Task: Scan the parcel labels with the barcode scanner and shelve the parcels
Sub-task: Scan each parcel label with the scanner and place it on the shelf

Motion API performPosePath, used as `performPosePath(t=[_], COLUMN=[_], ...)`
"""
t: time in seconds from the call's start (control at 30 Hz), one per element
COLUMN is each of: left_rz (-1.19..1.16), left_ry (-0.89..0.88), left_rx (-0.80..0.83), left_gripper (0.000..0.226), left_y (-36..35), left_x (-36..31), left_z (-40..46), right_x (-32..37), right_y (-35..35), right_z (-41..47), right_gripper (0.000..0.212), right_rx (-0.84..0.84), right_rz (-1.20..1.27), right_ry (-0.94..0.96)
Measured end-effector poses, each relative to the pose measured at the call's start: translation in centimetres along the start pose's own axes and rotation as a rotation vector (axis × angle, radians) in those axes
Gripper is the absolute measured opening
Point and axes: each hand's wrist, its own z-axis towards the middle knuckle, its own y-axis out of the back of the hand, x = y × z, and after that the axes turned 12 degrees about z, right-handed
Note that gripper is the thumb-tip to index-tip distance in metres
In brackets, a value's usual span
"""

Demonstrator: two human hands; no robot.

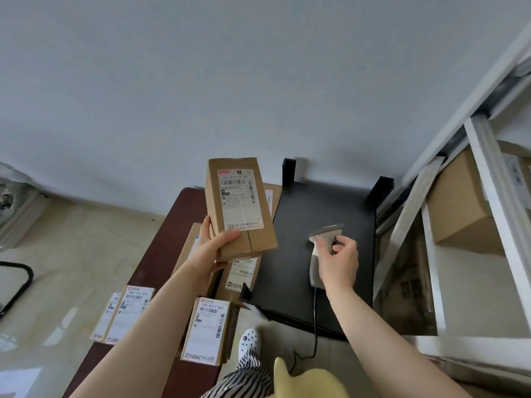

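Labelled parcels (207, 330) lie nearest on the brown table (169, 239), just beside its near edge. Above them the left hand (214, 245) grips the parcel (240, 206) by its lower end, thumb across the front. Right hand (339, 261) wraps loosely around the barcode scanner (319, 248) over the bare black table (301, 202), beside the white shelf (485, 179).

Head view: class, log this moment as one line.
left hand: holds parcel, label up | right hand: grips scanner above black stand
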Motion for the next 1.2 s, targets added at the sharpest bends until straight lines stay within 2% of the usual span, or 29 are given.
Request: performPosePath(t=[0.13, 0.33, 0.43, 0.53, 0.63, 0.73, 0.8, 0.87, 0.97, 1.1, 1.2], left_rz=[-0.032, -0.042, -0.041, -0.046, -0.028, -0.002, 0.012, 0.046, 0.104, 0.155, 0.170], left_ry=[0.042, 0.075, 0.074, 0.063, 0.036, 0.042, 0.055, 0.052, 0.011, -0.010, -0.019], left_rx=[-0.038, -0.042, -0.038, -0.023, 0.029, 0.081, 0.110, 0.139, 0.200, 0.270, 0.294], left_gripper=[0.087, 0.098, 0.097, 0.089, 0.072, 0.069, 0.077, 0.100, 0.114, 0.109, 0.097], left_y=[0.8, 1.6, 2.0, 2.4, 2.6, 3.2, 3.6, 4.0, 4.1, 4.0, 4.1], left_x=[1.4, 2.7, 3.1, 3.1, 2.5, 1.8, 1.5, 1.2, 0.8, 0.7, 0.9], left_z=[-0.2, -0.4, -0.5, -0.7, -0.8, -0.8, -0.7, -0.6, -0.6, -0.7, -0.7], right_x=[-2.2, -2.8, -2.7, -2.1, 0.4, 4.6, 7.1, 9.3, 11.8, 13.7, 14.2], right_y=[-1.0, -3.1, -2.8, -1.7, 0.1, 2.7, 3.9, 4.3, 3.7, 2.8, 2.5], right_z=[1.0, 1.7, 1.8, 1.5, 1.2, 1.0, 0.9, 0.7, 0.4, 0.1, 0.1], right_gripper=[0.069, 0.061, 0.055, 0.046, 0.032, 0.025, 0.030, 0.036, 0.039, 0.035, 0.016], right_rx=[-0.013, -0.009, -0.009, 0.048, 0.247, 0.608, 0.853, 1.019, 1.118, 1.171, 1.190], right_rz=[-0.170, -0.303, -0.234, 0.019, 0.309, 0.395, 0.382, 0.316, 0.128, -0.043, -0.095], right_ry=[-0.093, -0.160, -0.180, -0.193, -0.174, -0.179, -0.159, -0.078, 0.016, 0.059, 0.085])
